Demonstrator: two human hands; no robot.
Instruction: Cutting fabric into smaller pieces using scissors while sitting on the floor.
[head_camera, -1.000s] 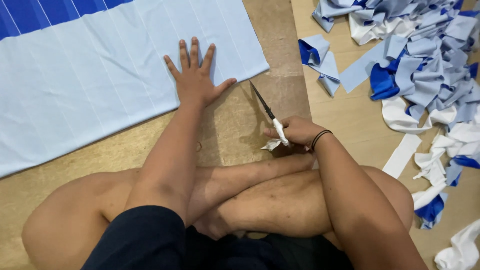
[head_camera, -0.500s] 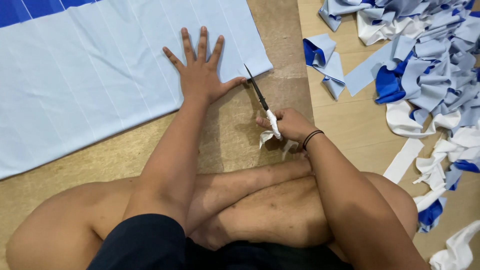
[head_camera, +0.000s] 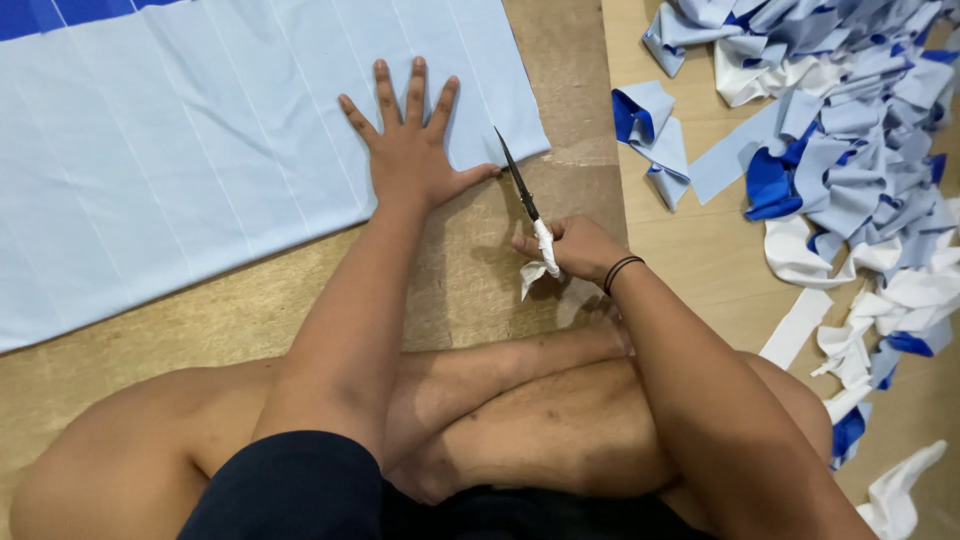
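I see left hand (head_camera: 412, 150) flat, fingers spread, on light blue fabric (head_camera: 200, 150) | right hand (head_camera: 575, 248) fisted round scissors (head_camera: 522, 190), blades beside left thumb | scrap pile (head_camera: 850, 130) beyond right hand

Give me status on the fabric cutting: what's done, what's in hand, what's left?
Done: a heap of cut strips in blue, light blue and white lies on the floor at right. In hand: the left hand presses flat on the light blue fabric sheet, and the right hand holds the scissors, tip at the sheet's near corner. Left: the sheet looks whole, its faint marked lines uncut.
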